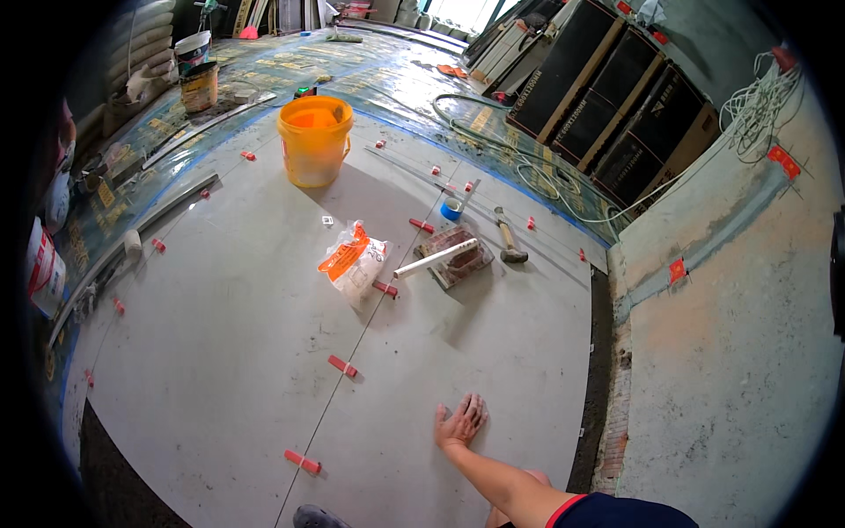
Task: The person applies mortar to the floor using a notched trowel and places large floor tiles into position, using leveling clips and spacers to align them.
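Observation:
My right hand [462, 421] rests palm down on a large grey floor tile [493, 352], its fingers bent a little and its thumb out to the left. It holds nothing. My left hand does not show. Along the joint to the hand's left sit several red levelling wedges [342, 366]. Farther off lies a clear plastic bag [358, 268] with an orange label and pale contents. To its right a white bar [436, 259] lies across a dirty reddish-brown block [456, 269]. Beyond are a mallet [508, 236] and a roll of blue tape [451, 209].
A yellow bucket [314, 145] stands near the far tile edge. At the left lies a long metal straightedge [132, 242]. Dark boxes [607, 97] lean on the right wall, where a cable coil [764, 106] hangs. A dark shoe tip [317, 517] shows at the bottom.

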{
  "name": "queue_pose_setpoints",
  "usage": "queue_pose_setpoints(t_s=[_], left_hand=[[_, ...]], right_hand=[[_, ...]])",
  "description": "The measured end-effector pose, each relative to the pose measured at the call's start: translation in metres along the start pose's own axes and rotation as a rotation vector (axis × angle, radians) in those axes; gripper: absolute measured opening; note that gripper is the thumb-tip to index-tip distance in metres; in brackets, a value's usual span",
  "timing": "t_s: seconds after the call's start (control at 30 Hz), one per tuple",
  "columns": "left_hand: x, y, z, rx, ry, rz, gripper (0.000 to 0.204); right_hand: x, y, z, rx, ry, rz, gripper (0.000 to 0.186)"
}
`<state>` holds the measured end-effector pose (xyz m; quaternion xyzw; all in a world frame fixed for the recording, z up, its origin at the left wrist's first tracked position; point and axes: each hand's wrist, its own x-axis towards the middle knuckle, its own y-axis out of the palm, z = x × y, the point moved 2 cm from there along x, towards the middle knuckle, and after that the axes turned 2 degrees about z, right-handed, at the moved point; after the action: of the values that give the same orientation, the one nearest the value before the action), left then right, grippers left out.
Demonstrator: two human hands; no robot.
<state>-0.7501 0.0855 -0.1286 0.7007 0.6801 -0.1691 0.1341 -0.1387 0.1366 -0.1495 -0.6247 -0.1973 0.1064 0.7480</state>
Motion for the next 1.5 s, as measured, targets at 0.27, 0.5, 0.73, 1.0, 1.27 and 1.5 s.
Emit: queue_pose_setpoints(t_s=[0.27,0.5,0.73,1.0,1.27,1.5], left_hand=[[0.014,0.001,0.002,-0.182,-0.103,-0.138,0.065],[0.007,0.015,-0.031,-0.246,-0.332,-0.149,0.035],[0.014,0.029,-0.041,-0.271,-0.346,-0.194,0.034],[0.012,0.009,-0.015,-0.233,-0.112,-0.062,0.044],[0.012,-0.024,0.011,-0.121,-0.518,-0.100,0.052],[0.007,0.004,-0.016,-0.179,-0.346,-0.118,0.049]], right_hand=[[0.001,-0.003,0.002,0.045,-0.002,0.041,0.073],[0.001,0.000,-0.001,0.026,0.012,0.047,0.072],[0.002,-0.001,0.001,0.033,0.011,0.025,0.074],[0.002,-0.004,0.001,0.030,-0.001,0.030,0.075],[0.002,-0.006,0.002,0.033,0.001,0.073,0.075],[0.001,-0.004,0.003,0.008,0.002,0.029,0.074]])
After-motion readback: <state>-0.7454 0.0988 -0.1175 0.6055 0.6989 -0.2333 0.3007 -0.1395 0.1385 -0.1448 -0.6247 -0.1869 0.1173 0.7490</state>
